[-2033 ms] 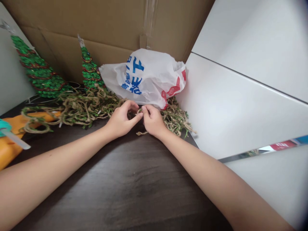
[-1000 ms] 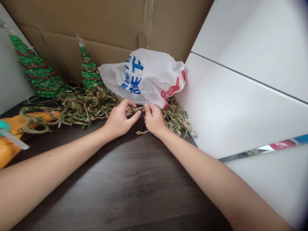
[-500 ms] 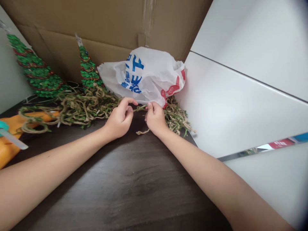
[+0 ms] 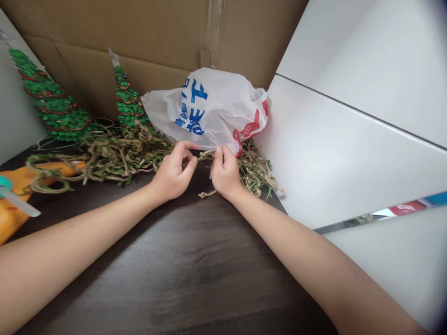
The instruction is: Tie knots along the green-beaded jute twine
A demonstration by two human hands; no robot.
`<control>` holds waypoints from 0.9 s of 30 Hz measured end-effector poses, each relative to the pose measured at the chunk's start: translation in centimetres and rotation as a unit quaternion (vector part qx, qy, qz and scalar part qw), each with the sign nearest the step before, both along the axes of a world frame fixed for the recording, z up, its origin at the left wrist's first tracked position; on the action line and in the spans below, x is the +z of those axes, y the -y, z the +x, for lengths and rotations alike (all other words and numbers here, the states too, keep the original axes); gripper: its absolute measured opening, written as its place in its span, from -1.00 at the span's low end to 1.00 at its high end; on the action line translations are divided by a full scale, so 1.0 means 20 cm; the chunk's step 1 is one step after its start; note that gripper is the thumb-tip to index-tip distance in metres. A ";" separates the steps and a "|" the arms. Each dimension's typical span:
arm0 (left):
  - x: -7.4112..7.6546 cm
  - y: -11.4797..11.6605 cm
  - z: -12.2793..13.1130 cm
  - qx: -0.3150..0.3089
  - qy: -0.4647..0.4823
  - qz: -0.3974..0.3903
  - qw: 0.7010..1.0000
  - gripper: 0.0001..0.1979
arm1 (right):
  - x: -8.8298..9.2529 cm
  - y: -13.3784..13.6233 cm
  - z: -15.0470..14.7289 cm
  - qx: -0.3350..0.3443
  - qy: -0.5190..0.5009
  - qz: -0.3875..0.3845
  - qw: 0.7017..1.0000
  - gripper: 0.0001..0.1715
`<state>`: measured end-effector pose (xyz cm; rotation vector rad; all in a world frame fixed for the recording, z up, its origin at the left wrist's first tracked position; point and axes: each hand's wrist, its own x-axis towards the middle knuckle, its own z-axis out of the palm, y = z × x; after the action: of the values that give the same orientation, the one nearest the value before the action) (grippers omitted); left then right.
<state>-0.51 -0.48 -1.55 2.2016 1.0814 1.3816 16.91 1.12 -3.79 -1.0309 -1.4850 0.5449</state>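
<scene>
A tangled garland of jute twine with small green leaves [image 4: 122, 156] lies across the back of the dark wood table [image 4: 174, 265], and more of it is heaped at the right [image 4: 256, 174]. One strand of it [image 4: 206, 154] runs taut between my hands. My right hand [image 4: 225, 172] pinches the strand between thumb and fingers. My left hand [image 4: 172, 172] has curled fingers, and its fingertips close on the other end of the strand. A white plastic bag with blue and red print [image 4: 206, 109] sits just behind both hands.
Two green sequinned cone trees [image 4: 52, 100] [image 4: 127, 100] stand at the back left against a cardboard wall [image 4: 122, 42]. An orange object [image 4: 21, 181] lies at the far left. White panels [image 4: 349, 139] rise along the right.
My hands have drawn slightly apart, from almost touching to a visible gap. The twine strand now stretches across that gap. The view has shifted slightly.
</scene>
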 end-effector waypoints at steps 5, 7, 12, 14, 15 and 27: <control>-0.01 -0.01 0.00 -0.023 -0.036 0.016 0.999 -0.69 | 0.04 0.04 -0.04 0.056 -0.114 -0.050 0.991 -0.37; -0.02 -0.01 0.00 -0.023 -0.053 0.015 0.998 -0.71 | 0.09 0.05 -0.05 0.080 -0.168 -0.058 0.981 -0.37; -0.01 -0.01 0.01 -0.004 -0.081 0.009 0.997 -0.78 | 0.27 0.05 -0.02 0.063 -0.211 -0.035 0.975 -0.42; -0.01 -0.01 0.01 -0.005 -0.089 0.004 0.996 -0.79 | 0.35 0.04 0.02 0.055 -0.210 -0.013 0.976 -0.46; 0.00 -0.01 0.01 -0.006 -0.093 0.001 0.996 -0.79 | 0.39 0.04 0.04 0.046 -0.216 -0.002 0.975 -0.49; 0.02 0.01 0.02 -0.004 -0.113 -0.021 0.993 -0.74 | 0.93 0.28 0.23 -0.050 -0.386 0.138 0.911 -0.51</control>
<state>-0.18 -0.59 -1.18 2.3720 1.1622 1.1155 21.51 -4.44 14.77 -0.5542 -0.7654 0.5620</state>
